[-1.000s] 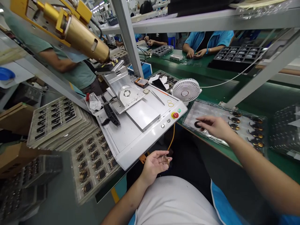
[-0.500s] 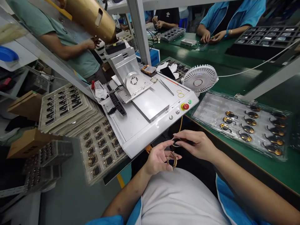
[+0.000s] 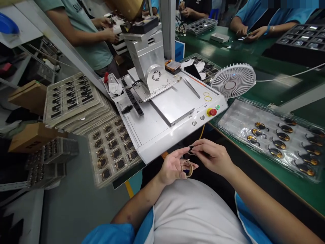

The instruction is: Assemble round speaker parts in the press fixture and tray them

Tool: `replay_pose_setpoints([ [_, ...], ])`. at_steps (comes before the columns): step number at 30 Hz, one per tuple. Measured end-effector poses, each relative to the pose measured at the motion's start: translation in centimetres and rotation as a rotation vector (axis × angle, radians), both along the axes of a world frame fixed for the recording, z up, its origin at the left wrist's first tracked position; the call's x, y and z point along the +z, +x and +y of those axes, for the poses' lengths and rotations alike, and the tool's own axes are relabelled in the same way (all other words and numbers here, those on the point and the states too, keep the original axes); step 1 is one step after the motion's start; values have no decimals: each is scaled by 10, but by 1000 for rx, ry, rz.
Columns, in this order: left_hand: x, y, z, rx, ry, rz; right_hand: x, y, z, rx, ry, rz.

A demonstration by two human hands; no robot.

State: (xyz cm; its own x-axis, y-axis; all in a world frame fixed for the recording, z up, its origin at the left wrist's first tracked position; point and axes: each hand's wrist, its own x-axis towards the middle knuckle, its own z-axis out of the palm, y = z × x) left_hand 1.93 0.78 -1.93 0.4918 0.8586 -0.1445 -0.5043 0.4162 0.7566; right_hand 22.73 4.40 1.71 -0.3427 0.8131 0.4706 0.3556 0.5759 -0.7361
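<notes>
In front of my white shirt, my left hand (image 3: pixel 172 168) grips a gold ring-shaped case (image 3: pixel 187 169) between thumb and fingers. Its index finger reaches up to a small dark disc with a pale rim (image 3: pixel 191 149). My right hand (image 3: pixel 212 156) pinches that disc from the right, just above the gold case. The two pieces are apart. Beyond my hands stands a white machine base (image 3: pixel 157 144) with a metal plate (image 3: pixel 175 107) on it. Tweezers (image 3: pixel 192 88) and thin yellow rings (image 3: pixel 208 98) lie on its right part.
A white fan (image 3: pixel 233 81) stands right of the machine. Beyond it, a clear tray (image 3: pixel 235 117) holds dark round parts with tails. At left are a tray of round cases (image 3: pixel 105 176) and stacked trays (image 3: pixel 83 127). Other people work behind; one stands at left (image 3: pixel 93 51).
The view has shifted, so the machine and fan appear further right. My hands remain close together, with the disc turned slightly and still above the gold case.
</notes>
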Motion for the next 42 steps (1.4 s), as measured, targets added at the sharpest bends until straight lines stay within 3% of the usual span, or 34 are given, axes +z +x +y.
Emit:
replay_pose_setpoints([
  [3,-3,-5,3,2,-13,-15,8,3,8,161,-7,-105],
  [5,-5,-8,5,43,-17,-14,16,4,22,169,-44,-116],
  [11,4,-14,6,118,35,40,41,-11,109,-275,-493,236],
  [15,12,-22,-1,139,110,100,44,-14,147,-439,-680,257],
  [17,13,-26,-7,158,165,157,38,-11,140,-503,-607,221],
  [20,9,-26,-17,218,266,293,23,-11,97,-478,-490,230],
  [25,1,-8,-20,225,490,556,2,-34,6,-73,-781,481],
  [27,1,-1,-16,163,594,650,-2,-41,-11,-24,-874,606],
  [30,4,7,-7,48,677,735,-5,-40,-12,-105,-922,686],
  [34,9,12,-3,-24,653,695,-6,-26,1,-197,-852,741],
  [38,13,11,-5,39,626,565,-3,-16,3,-175,-835,775],
  [42,15,6,-3,81,546,457,1,-11,0,-179,-770,587],
])
